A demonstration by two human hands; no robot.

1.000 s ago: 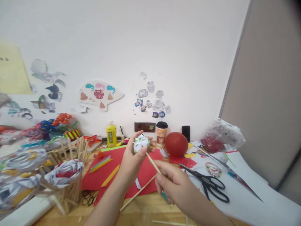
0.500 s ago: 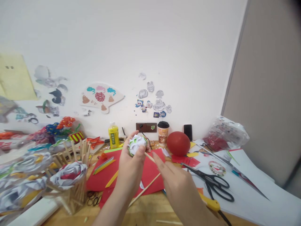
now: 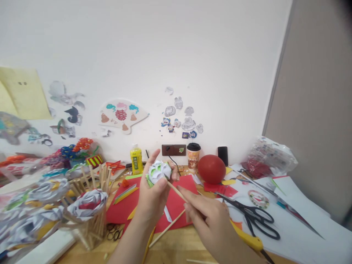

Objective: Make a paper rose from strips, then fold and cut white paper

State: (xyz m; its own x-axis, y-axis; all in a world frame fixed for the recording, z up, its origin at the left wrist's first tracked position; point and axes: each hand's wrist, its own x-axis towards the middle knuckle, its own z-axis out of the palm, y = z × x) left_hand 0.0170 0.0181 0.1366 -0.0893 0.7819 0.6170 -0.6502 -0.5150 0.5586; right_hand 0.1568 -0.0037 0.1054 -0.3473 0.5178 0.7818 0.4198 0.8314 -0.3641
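One flower (image 3: 158, 171), one stick (image 3: 176, 191)

Your left hand (image 3: 153, 196) cups the flower over the red paper (image 3: 189, 182), fingers curled, thumb at the stick's upper end. Your right hand (image 3: 210, 216), nearly closed, pinches the stick lower down. One loose stick (image 3: 166, 229) lies below. Beyond: one bottle (image 3: 136, 160), one cup (image 3: 193, 158), one balloon (image 3: 211, 169).

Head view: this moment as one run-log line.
left hand: holds paper flower; right hand: grips wooden stick; stick: runs up to flower; scissors: unheld
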